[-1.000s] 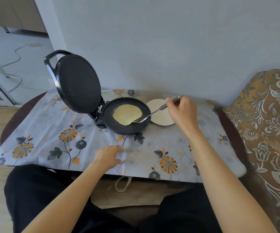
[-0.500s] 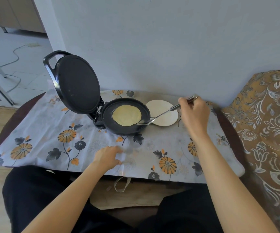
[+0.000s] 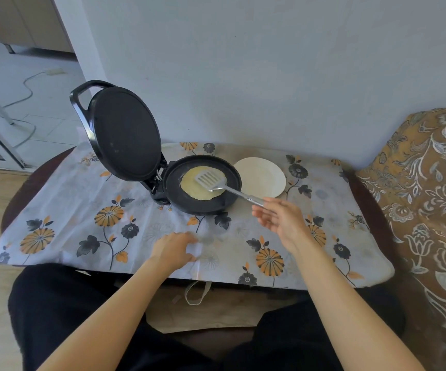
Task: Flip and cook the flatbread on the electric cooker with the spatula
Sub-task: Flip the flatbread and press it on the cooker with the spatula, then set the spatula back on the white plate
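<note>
A pale yellow flatbread [image 3: 192, 188] lies flat in the black lower pan of the electric cooker [image 3: 189, 206], whose round lid [image 3: 125, 135] stands tilted open to the left. The slotted metal spatula [image 3: 210, 179] rests with its blade flat on top of the flatbread, its handle running right over the pan's rim. My right hand [image 3: 283, 223] pinches the handle's end with its fingertips, the other fingers loose. My left hand [image 3: 173, 250] lies palm down on the flowered tablecloth, in front of the cooker, holding nothing.
A white plate [image 3: 262, 178] sits right behind the cooker, touching its rim. The flowered cloth [image 3: 82, 210] covers a low table against the wall. A patterned sofa arm [image 3: 430, 196] stands at the right. My legs are under the table's near edge.
The spatula left the flatbread's right edge, drew back over the plate, then came down flat on top of the flatbread. My right hand dropped nearer to me. The left hand stayed put.
</note>
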Demonstrator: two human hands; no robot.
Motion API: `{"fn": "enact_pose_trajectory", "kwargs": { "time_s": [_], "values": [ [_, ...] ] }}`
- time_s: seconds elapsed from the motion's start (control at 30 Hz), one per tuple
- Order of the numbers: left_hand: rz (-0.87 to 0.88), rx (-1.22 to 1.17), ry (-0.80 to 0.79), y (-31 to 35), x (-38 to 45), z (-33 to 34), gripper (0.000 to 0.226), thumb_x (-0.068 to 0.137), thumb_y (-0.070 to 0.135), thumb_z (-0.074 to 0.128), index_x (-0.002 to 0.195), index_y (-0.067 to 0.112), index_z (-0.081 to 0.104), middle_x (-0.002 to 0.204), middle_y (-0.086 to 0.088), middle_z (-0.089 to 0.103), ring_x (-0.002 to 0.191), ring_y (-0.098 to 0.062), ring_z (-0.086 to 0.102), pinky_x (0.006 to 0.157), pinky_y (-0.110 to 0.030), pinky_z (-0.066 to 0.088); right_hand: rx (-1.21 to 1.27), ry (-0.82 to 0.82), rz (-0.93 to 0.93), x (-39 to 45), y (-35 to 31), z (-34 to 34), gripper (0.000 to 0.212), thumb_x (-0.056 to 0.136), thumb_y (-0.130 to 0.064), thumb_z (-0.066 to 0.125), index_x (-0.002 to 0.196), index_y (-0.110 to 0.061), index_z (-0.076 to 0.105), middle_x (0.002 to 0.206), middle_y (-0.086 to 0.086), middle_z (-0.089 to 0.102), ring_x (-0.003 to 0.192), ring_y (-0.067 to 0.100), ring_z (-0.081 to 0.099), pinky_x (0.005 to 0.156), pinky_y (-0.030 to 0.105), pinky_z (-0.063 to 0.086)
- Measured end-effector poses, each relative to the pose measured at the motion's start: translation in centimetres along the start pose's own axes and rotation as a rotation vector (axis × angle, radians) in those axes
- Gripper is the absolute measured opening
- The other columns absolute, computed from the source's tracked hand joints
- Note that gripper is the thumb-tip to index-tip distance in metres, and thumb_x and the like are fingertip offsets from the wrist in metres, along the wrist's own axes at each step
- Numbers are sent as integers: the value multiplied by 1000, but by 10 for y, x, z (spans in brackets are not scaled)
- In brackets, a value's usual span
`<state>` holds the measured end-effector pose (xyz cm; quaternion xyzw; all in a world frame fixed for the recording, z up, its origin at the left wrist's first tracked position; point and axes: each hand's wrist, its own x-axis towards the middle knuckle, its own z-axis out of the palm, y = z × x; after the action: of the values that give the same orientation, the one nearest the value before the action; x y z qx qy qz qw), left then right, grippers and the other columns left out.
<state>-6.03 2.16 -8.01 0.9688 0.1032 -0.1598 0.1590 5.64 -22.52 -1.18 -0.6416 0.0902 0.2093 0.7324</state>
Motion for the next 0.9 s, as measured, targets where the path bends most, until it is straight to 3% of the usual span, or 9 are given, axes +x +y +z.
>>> {"fn": "enact_pose_trajectory", "kwargs": {
  "time_s": [0.2, 0.33, 0.5, 0.67, 0.9],
  "values": [
    [-4, 4, -1, 1, 1, 0, 53, 91, 39, 67, 141, 30, 51, 136, 2, 64, 122, -25, 60, 102, -39, 50, -108, -122, 209, 4, 19, -6, 19, 94, -5, 65, 112, -1, 66, 99, 20, 79, 79, 24, 78, 60, 32, 62],
    [-1, 15, -7, 2, 1, -1, 54, 92, 39, 67, 142, 29, 51, 137, 2, 63, 123, -25, 60, 103, -40, 50, -188, -144, 303, 4, 26, 6, 31, 100, -27, 64, 99, 3, 73, 78, 12, 77, 58, 18, 70, 50, 28, 60],
    [2, 14, 1, 2, 0, -2, 53, 92, 39, 67, 141, 28, 52, 138, 5, 62, 124, -23, 60, 103, -38, 50, -132, -121, 379, 4, 28, 21, 41, 107, -28, 50, 113, 8, 68, 69, 8, 70, 49, 11, 58, 40, 20, 48],
    [8, 19, -3, 2, 0, -3, 53, 92, 40, 67, 141, 28, 51, 139, 5, 61, 124, -22, 59, 104, -38, 49, -133, -129, 387, 4, 33, 26, 44, 109, -28, 42, 119, 9, 63, 68, 5, 61, 44, 7, 44, 32, 15, 32],
    [6, 21, 0, 2, 0, -3, 53, 91, 41, 67, 140, 30, 52, 137, 6, 63, 122, -21, 61, 101, -37, 50, -148, 29, 207, 8, 35, 21, 38, 108, -28, 45, 101, -5, 74, 67, 0, 53, 38, 5, 35, 29, 16, 25]
  ]
}}
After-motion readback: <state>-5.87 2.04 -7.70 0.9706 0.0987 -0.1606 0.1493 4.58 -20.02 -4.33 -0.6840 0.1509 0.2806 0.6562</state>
